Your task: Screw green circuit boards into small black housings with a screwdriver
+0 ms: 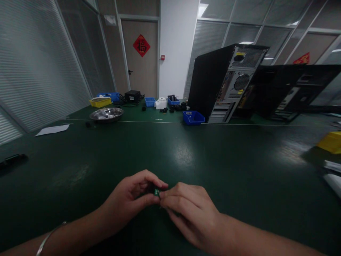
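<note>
Close together over the near part of the green table (170, 153), my two hands meet at a small green circuit board (156, 192). My left hand (133, 193) curls round it, thumb below and fingers above, with a dark part showing beside the board. The fingertips of my right hand (189, 208) pinch at the board's right side. Most of the board is hidden by the fingers, so its full shape cannot be made out.
A metal dish (106, 113) stands back left, near a white paper (52, 130). A blue bin (193, 118) sits before a black computer tower (226, 81). At the right edge is a yellow bin (330, 142); at the left edge lies a dark object (13, 160).
</note>
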`<state>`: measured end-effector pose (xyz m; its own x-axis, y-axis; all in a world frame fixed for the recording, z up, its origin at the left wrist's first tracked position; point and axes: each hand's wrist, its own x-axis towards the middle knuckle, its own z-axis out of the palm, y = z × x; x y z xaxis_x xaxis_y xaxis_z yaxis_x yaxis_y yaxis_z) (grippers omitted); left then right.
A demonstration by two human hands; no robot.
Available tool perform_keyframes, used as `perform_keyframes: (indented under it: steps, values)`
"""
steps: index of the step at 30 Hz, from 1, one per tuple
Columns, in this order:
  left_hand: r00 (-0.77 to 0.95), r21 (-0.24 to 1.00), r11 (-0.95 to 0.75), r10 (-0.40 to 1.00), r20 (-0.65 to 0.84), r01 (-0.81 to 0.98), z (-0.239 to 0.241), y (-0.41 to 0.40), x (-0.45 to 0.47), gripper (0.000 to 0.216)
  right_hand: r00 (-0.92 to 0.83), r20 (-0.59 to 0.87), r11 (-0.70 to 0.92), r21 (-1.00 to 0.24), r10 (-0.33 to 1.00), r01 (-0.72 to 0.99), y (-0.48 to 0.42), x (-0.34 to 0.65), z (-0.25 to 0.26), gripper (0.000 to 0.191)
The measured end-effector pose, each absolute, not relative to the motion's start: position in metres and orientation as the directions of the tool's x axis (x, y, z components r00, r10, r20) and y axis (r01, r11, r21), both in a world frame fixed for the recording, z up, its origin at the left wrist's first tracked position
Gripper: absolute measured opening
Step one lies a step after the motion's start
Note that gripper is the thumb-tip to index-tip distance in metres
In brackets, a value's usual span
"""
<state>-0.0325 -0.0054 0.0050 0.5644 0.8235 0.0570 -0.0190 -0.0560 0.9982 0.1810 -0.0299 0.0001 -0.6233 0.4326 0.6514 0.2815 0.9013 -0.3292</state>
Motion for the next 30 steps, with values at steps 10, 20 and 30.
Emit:
perform_keyframes:
  steps: [10,20,30]
  values:
    - [0.7,0.991,0.129,0.706,-0.109,0.024,0.006,-0.008,-0.036,0.016,-0.601,0.47,0.698,-0.682,0.647,0.217,-0.021,0.181,-0.001,0.029]
    - [0.715,0.984,0.177,0.692,-0.1,-0.033,0.001,-0.002,-0.035,0.019,-0.591,0.492,0.718,-0.657,0.64,0.232,-0.02,0.183,-0.003,0.025]
    - [0.684,0.982,0.185,0.722,-0.103,-0.047,0.005,-0.002,-0.032,0.02,-0.588,0.435,0.674,-0.687,0.682,0.274,-0.023,0.18,-0.002,0.033]
